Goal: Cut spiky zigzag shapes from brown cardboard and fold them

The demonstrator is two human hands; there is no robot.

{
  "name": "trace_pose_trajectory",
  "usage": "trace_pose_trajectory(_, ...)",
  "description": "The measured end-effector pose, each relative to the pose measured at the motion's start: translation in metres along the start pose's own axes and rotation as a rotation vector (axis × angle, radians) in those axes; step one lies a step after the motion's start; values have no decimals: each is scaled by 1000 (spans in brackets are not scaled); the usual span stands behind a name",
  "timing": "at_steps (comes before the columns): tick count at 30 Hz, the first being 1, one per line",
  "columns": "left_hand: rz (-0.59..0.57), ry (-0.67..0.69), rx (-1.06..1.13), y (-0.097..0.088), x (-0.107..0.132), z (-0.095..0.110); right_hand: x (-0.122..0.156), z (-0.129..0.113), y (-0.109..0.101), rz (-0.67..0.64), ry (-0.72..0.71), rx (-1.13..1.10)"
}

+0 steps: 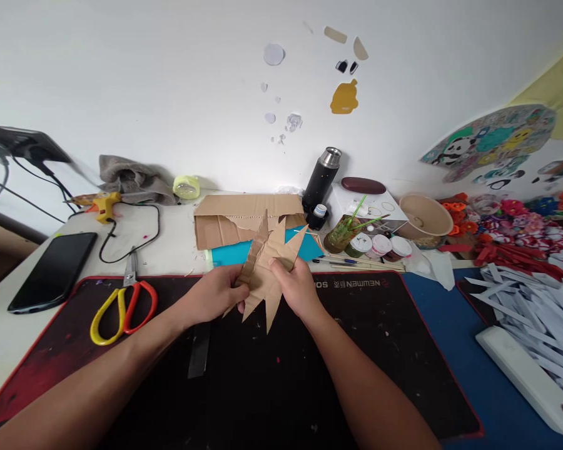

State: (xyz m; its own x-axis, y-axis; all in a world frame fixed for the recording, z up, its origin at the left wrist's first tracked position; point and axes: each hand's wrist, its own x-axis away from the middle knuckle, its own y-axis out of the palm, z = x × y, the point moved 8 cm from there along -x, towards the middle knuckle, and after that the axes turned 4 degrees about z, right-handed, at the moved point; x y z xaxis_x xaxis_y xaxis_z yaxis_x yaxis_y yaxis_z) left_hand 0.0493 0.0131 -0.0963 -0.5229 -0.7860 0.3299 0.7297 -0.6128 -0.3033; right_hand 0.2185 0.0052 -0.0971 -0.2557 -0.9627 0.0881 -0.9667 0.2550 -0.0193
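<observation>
Between my two hands is a brown cardboard cutout [265,272] with several long pointed spikes, held above the black mat. My left hand [221,290] grips its left side, where a creased strip of cardboard sticks up; the thumb lies over it. At the right side my right hand [294,284] pinches it, thumb on top, fingers hidden beneath. Behind the cutout lie a torn cardboard box piece [211,230] and a teal sheet [232,252]. Scissors [130,294] with one yellow and one red handle rest on the mat, left of my left hand.
The black mat [366,369] has a red edge. On the left are a phone [54,272] and a yellow glue gun [106,205] with its cord. Toward the back right stand a black thermos [323,176], a jar [340,234] and paint pots [380,246]. White paper strips [535,312] pile at right.
</observation>
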Motion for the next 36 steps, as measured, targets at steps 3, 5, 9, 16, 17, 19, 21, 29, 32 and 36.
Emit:
trace_pose_trajectory(3, -24, -3, 1, 1, 0, 3, 0, -1, 0, -10, 1, 1)
trace_pose_trajectory(5, -100, 21, 42, 5, 2, 10, 0, -2, 0, -22, 2, -26)
trace_pose_trajectory(9, -175, 64, 86, 4, 6, 19, -1, -3, 0, -33, 17, -63)
trace_pose_trajectory(16, -70, 10, 41, 1, 3, 11, -1, -1, -1, -27, 11, 1)
trace_pose_trajectory(17, -48, 6, 31, 0, 2, 10, -1, -1, -1, -22, 9, 15)
trace_pose_trajectory(19, -20, 15, 4, -1, 2, 9, -1, -2, 0, -16, 2, 37)
trace_pose_trajectory(21, -36, 22, -6, 0, 2, 10, -1, -3, 0, -21, -2, 36)
trace_pose_trajectory(29, -200, 52, 98, 7, 9, 21, 0, -9, -2, -34, 12, -41)
trace_pose_trajectory(32, -166, 42, 73, 7, 7, 17, 0, -6, 0, -38, 9, -31)
trace_pose_trajectory(36, -81, 16, 6, 4, 3, 10, -1, -3, 0, -36, -3, 5)
